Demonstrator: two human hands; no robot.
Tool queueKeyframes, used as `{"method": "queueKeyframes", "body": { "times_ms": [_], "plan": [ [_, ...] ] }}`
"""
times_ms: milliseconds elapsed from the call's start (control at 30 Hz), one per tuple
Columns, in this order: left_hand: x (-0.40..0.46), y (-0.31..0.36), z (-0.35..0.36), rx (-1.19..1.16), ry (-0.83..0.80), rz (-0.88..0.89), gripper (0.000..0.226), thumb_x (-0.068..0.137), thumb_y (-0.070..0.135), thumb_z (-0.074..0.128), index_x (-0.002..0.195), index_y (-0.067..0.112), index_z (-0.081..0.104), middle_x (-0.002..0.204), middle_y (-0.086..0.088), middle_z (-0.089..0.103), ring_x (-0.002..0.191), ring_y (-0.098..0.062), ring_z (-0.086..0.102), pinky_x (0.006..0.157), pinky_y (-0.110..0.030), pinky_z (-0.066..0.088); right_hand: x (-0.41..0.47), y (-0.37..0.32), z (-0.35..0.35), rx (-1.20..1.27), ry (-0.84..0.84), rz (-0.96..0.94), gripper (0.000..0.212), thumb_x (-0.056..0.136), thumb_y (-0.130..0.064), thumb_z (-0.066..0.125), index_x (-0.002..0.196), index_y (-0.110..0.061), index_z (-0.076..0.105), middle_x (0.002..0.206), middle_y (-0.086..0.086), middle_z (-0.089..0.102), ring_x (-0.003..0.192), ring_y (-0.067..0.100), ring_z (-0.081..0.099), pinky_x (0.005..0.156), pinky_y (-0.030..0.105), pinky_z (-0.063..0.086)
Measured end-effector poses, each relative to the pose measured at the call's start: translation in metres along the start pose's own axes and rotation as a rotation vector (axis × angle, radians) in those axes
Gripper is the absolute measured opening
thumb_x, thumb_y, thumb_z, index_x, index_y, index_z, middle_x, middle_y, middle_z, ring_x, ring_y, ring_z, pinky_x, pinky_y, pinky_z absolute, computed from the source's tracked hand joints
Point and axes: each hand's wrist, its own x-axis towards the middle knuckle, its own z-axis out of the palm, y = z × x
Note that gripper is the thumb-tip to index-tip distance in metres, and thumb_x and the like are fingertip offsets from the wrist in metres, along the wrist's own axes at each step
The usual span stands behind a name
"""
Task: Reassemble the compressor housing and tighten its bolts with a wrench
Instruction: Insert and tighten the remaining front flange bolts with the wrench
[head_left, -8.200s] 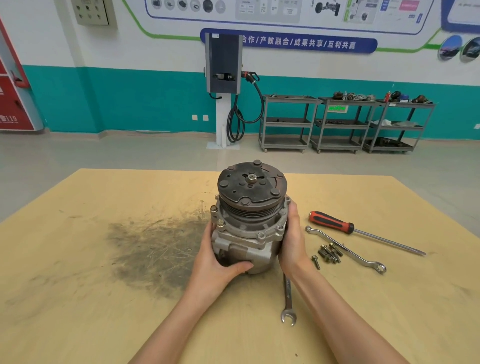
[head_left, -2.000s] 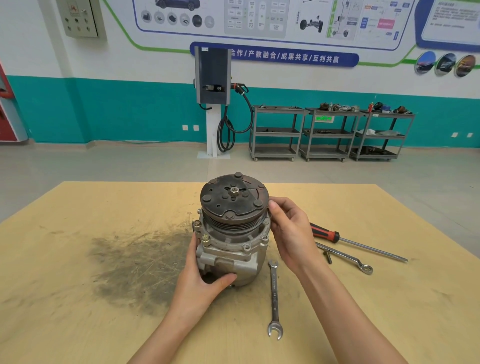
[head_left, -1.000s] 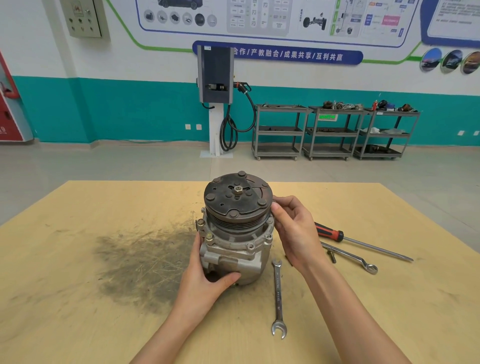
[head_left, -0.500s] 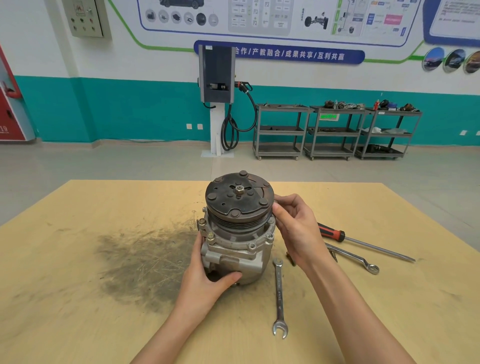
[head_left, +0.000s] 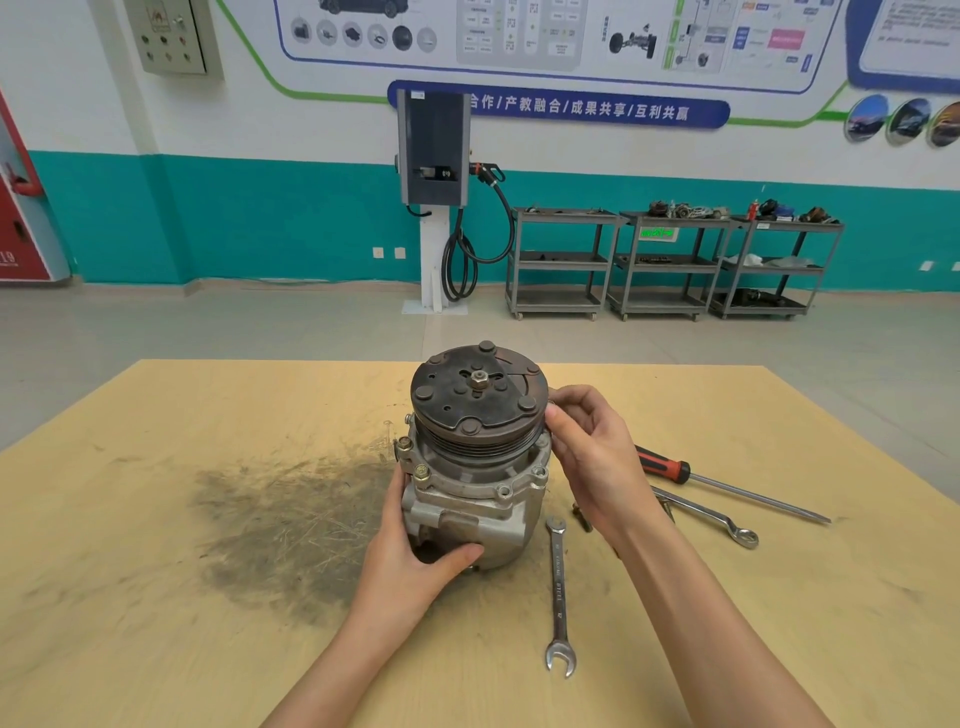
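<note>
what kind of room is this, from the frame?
Likely an automotive training workshop: an EV charging post by the wall, car-system posters above it, metal parts carts, and a compressor on a wooden bench.

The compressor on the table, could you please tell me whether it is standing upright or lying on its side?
Upright. The compressor stands on end with its clutch plate facing up; the left hand grips its lower body.

The compressor (head_left: 475, 457) stands upright mid-table (head_left: 156, 597). A wrench (head_left: 559, 597) lies just beside it at four o'clock. Farther at three o'clock lie a second wrench (head_left: 711, 517) and, behind it, a screwdriver (head_left: 727, 491). At nine o'clock spreads a smudge (head_left: 291, 530).
</note>
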Motion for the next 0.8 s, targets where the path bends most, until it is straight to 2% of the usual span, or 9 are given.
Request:
{"method": "queueKeyframes", "body": {
  "times_ms": [133, 233, 333, 467, 600, 733, 800],
  "plan": [
    [-0.0006, 0.0016, 0.0, 0.006, 0.009, 0.001, 0.123, 0.064, 0.028, 0.092, 0.16, 0.027, 0.015, 0.143, 0.019, 0.051, 0.134, -0.005, 0.049, 0.116, -0.029, 0.035, -0.0024, 0.0, 0.0002, 0.011, -0.047, 0.019, 0.016, 0.097, -0.008, 0.05, 0.102, -0.007, 0.065, 0.106, 0.008, 0.07, 0.098, 0.019, 0.065, 0.081, 0.026, 0.053],
    [-0.0012, 0.0015, -0.0003, 0.009, 0.011, 0.002, 0.121, 0.067, 0.023, 0.092, 0.16, 0.028, 0.015, 0.142, 0.021, 0.051, 0.134, -0.003, 0.048, 0.114, -0.026, 0.035, -0.0001, 0.0005, 0.0018, -0.009, 0.006, 0.01, 0.007, 0.093, -0.004, 0.057, 0.098, -0.006, 0.061, 0.103, 0.007, 0.071, 0.099, 0.022, 0.065, 0.079, 0.025, 0.054],
    [-0.0013, 0.0019, -0.0001, 0.004, 0.01, -0.006, 0.121, 0.068, 0.021, 0.092, 0.16, 0.029, 0.013, 0.138, 0.026, 0.049, 0.134, -0.003, 0.047, 0.112, -0.022, 0.034, 0.0019, 0.0001, 0.0017, -0.03, 0.042, 0.001, 0.011, 0.09, 0.001, 0.061, 0.096, -0.005, 0.054, 0.097, 0.0, 0.073, 0.099, 0.02, 0.066, 0.078, 0.023, 0.054],
    [-0.0005, 0.0023, 0.0002, 0.006, 0.009, -0.012, 0.12, 0.068, 0.021, 0.092, 0.16, 0.029, 0.015, 0.143, 0.021, 0.05, 0.133, -0.001, 0.047, 0.112, -0.022, 0.034, -0.001, -0.0017, 0.0004, -0.012, -0.044, 0.008, 0.012, 0.095, -0.006, 0.053, 0.103, -0.008, 0.062, 0.1, 0.002, 0.072, 0.097, 0.017, 0.066, 0.081, 0.025, 0.053],
    [-0.0008, 0.0022, -0.0002, 0.012, 0.007, -0.012, 0.12, 0.068, 0.021, 0.092, 0.16, 0.028, 0.015, 0.145, 0.018, 0.05, 0.134, -0.003, 0.048, 0.115, -0.026, 0.035, -0.002, -0.0017, 0.0005, -0.002, -0.055, 0.023, 0.019, 0.098, -0.006, 0.048, 0.1, -0.008, 0.067, 0.106, 0.007, 0.071, 0.098, 0.019, 0.066, 0.08, 0.026, 0.052],
    [-0.0011, 0.0022, -0.0004, 0.022, 0.01, -0.006, 0.12, 0.068, 0.021, 0.091, 0.16, 0.027, 0.015, 0.144, 0.017, 0.051, 0.134, -0.004, 0.049, 0.114, -0.026, 0.035, 0.0016, 0.001, 0.0014, -0.004, 0.012, 0.016, 0.006, 0.09, -0.004, 0.059, 0.095, -0.006, 0.061, 0.104, 0.009, 0.07, 0.1, 0.023, 0.065, 0.078, 0.024, 0.054],
    [-0.0008, 0.002, -0.0002, 0.025, 0.008, 0.0, 0.12, 0.068, 0.022, 0.091, 0.16, 0.027, 0.014, 0.143, 0.019, 0.05, 0.133, -0.003, 0.048, 0.112, -0.023, 0.035, 0.0024, 0.0014, 0.0013, 0.005, 0.032, 0.012, 0.01, 0.086, -0.004, 0.063, 0.095, -0.006, 0.058, 0.101, 0.007, 0.07, 0.101, 0.025, 0.065, 0.078, 0.023, 0.055]
  ]
}}
